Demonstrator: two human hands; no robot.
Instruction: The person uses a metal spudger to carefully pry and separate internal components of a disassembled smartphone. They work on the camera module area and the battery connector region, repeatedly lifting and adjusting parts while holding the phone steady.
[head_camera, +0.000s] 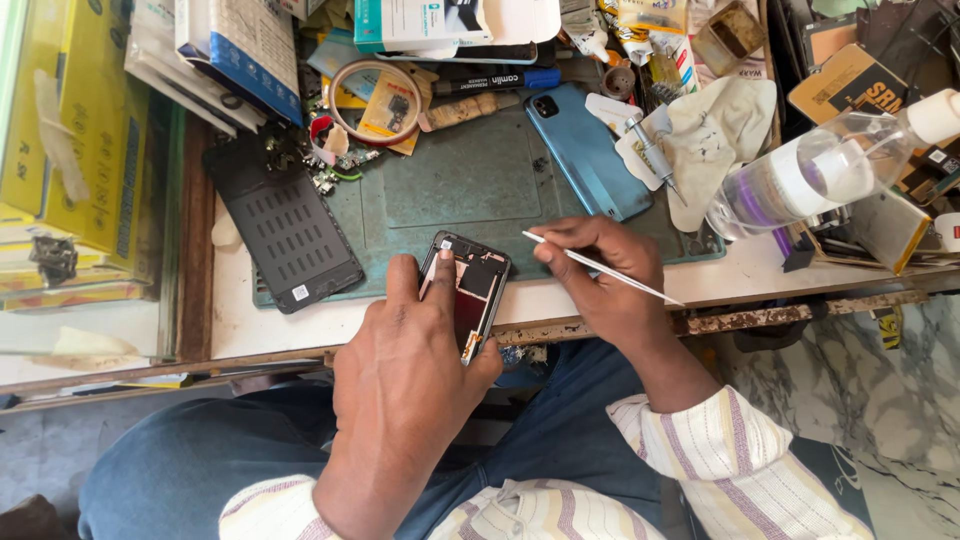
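Steadying an opened phone (472, 290) at frame centre with the left hand (405, 375) clasped round it, bracing it on the table edge (300, 325), right hand (600, 275) pinching tweezers (600, 268) pen-fashion beside it.

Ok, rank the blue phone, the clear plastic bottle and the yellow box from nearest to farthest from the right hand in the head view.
1. Blue phone: just above the right hand, on the green mat.
2. Clear plastic bottle: upper right, lying on its side.
3. Yellow box: far left edge.
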